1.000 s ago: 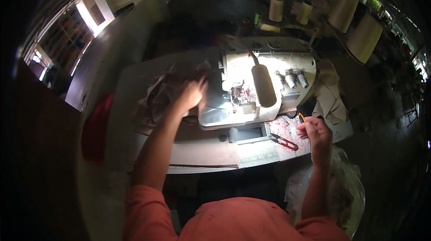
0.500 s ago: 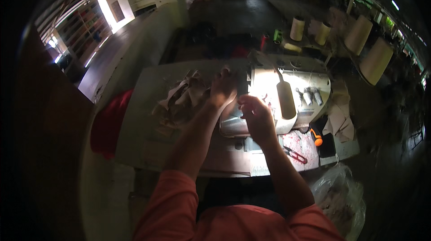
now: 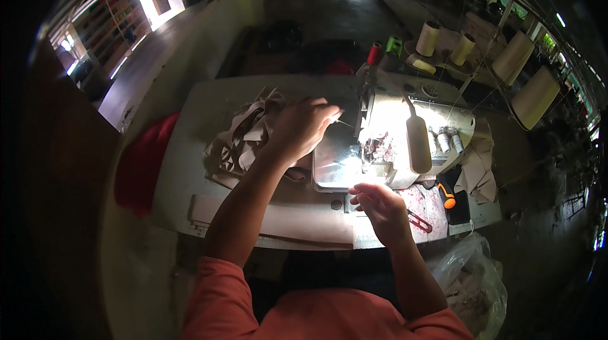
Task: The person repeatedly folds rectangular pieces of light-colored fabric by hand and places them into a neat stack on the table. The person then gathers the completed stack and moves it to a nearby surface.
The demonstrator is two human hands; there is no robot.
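Observation:
My left hand (image 3: 307, 126) is above the machine's plate, next to a heap of beige fabric pieces (image 3: 253, 134). Its fingertips are pinched together, and a thin line runs from them toward the needle area; what they hold is too small to name. A white sewing machine (image 3: 443, 115), lit by a bright lamp, stands to the right of that hand. Near the front corner of its shiny metal plate (image 3: 334, 166) is my right hand (image 3: 383, 212). The fingers there are loosely bent and apart, with nothing visible in them.
Red thread snips (image 3: 418, 221) and an orange-handled tool (image 3: 448, 199) lie at the table's right front. Beige scraps (image 3: 478, 172) are beside the machine. Thread cones (image 3: 535, 96) stand at the far right. A clear plastic bag (image 3: 472, 277) hangs below; red cloth (image 3: 149, 163) is at left.
My right hand has come back toward the table's front edge, away from the plate. My left hand has shifted slightly nearer, its fingers now pointing right toward the machine.

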